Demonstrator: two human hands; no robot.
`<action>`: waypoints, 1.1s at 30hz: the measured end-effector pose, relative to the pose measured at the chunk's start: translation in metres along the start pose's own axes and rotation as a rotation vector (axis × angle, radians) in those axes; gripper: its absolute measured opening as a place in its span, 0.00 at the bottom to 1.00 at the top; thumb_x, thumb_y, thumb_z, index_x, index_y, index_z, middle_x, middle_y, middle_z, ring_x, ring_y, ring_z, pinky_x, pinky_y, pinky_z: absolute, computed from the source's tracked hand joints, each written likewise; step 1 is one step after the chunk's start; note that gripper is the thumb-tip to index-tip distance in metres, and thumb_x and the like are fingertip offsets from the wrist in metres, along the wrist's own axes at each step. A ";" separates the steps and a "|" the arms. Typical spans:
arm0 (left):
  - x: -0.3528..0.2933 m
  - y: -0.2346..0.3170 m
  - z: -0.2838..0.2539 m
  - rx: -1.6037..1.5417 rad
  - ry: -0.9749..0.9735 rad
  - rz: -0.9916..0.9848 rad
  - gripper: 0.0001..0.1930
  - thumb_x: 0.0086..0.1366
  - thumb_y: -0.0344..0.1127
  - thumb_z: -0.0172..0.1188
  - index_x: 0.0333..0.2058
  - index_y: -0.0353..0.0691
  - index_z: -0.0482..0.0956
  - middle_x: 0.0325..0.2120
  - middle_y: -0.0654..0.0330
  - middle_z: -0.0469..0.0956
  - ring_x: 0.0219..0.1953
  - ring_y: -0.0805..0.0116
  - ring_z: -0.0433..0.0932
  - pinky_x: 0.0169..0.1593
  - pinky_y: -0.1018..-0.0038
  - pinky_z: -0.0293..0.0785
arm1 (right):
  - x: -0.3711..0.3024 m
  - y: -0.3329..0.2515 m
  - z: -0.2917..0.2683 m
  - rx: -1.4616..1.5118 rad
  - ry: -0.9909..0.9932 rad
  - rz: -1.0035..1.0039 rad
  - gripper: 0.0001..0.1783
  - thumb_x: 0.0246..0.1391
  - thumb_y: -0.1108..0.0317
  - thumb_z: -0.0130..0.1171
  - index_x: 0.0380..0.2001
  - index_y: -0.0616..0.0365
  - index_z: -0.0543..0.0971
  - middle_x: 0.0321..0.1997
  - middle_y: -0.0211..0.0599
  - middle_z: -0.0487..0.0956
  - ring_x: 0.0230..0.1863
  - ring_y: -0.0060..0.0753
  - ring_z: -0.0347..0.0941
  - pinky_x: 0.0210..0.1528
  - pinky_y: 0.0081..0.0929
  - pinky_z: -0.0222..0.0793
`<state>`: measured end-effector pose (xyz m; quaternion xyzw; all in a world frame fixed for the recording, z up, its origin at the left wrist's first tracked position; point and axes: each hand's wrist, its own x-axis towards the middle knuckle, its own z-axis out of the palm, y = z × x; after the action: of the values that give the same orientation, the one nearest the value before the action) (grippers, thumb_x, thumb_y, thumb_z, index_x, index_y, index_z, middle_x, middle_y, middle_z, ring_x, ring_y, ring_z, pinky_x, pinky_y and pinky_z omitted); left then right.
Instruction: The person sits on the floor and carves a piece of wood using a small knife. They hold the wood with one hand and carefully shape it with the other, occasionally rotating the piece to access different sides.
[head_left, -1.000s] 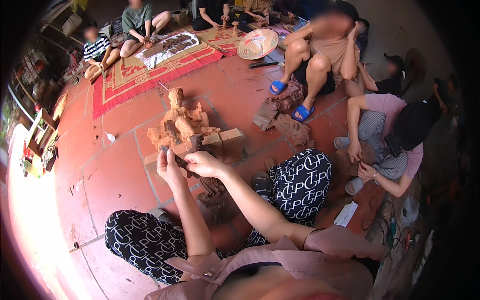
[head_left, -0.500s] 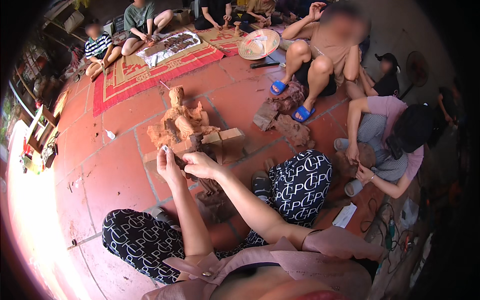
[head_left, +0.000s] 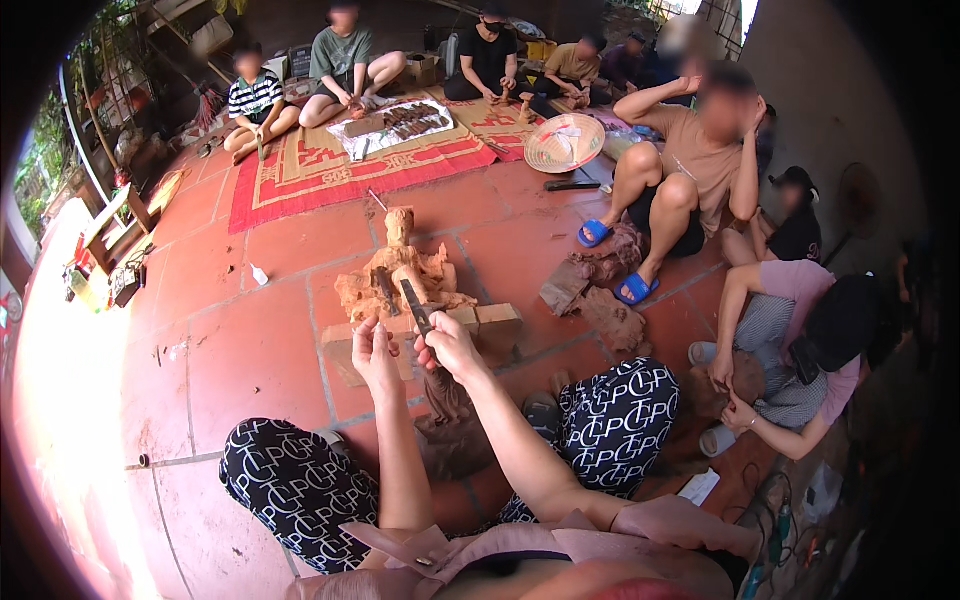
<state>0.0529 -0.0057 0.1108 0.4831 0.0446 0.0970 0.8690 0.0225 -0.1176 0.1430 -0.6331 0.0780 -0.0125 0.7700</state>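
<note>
My right hand (head_left: pixel 450 345) is closed around a dark, narrow, flat tool (head_left: pixel 415 306) whose far end points up and away. Just to its left, my left hand (head_left: pixel 377 362) is raised with fingers curled together in a pinch; whatever they hold is too small to make out. Beyond both hands stands a carved reddish-wood figure (head_left: pixel 402 262) with a head and a spreading base. A dark piece (head_left: pixel 384 290) leans against its front. Pale wooden blocks (head_left: pixel 490 325) lie at its foot. Between my knees is a darker carved wooden piece (head_left: pixel 450 445), partly hidden by my right forearm.
Brown wood pieces (head_left: pixel 605 318) lie right of the figure, near a seated person in blue sandals (head_left: pixel 638 288). Another person in pink works by hand at the right. A red patterned mat (head_left: pixel 350 175), a conical hat (head_left: pixel 564 143) and several seated people are farther back. A small white bottle (head_left: pixel 259 274) stands left.
The view has tilted up, showing more of the far people. The dark tool in my right hand now points upward, and my hands are slightly apart. The seated person has raised both hands to the head.
</note>
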 end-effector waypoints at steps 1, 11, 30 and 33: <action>-0.001 0.001 0.000 -0.002 0.000 0.005 0.10 0.60 0.29 0.52 0.41 0.36 0.71 0.22 0.66 0.69 0.18 0.82 0.64 0.23 0.85 0.61 | -0.001 0.000 0.000 0.009 0.018 0.004 0.07 0.48 0.75 0.41 0.30 0.61 0.69 0.19 0.32 0.71 0.13 0.17 0.65 0.12 0.16 0.62; -0.004 0.004 0.001 0.017 -0.011 0.022 0.10 0.60 0.29 0.53 0.40 0.36 0.72 0.23 0.66 0.70 0.20 0.81 0.65 0.24 0.85 0.62 | -0.002 -0.010 -0.013 0.314 0.092 -0.106 0.09 0.55 0.63 0.50 0.35 0.56 0.73 0.16 0.23 0.67 0.12 0.15 0.61 0.12 0.15 0.59; 0.013 -0.071 -0.045 0.515 0.000 -0.168 0.36 0.48 0.43 0.66 0.52 0.29 0.61 0.37 0.49 0.73 0.39 0.63 0.73 0.43 0.71 0.70 | 0.018 0.007 -0.057 -0.034 0.378 -0.232 0.16 0.60 0.58 0.44 0.35 0.59 0.75 0.21 0.25 0.73 0.13 0.09 0.61 0.12 0.09 0.51; 0.003 -0.079 -0.038 0.503 -0.129 -0.297 0.42 0.45 0.47 0.69 0.54 0.30 0.59 0.40 0.47 0.71 0.41 0.63 0.73 0.44 0.71 0.70 | 0.024 0.014 -0.056 -0.037 0.369 -0.239 0.13 0.58 0.62 0.47 0.31 0.61 0.73 0.23 0.32 0.75 0.14 0.15 0.67 0.12 0.10 0.58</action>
<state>0.0591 -0.0141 0.0239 0.6767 0.0821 -0.0762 0.7277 0.0374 -0.1719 0.1165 -0.6387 0.1425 -0.2179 0.7240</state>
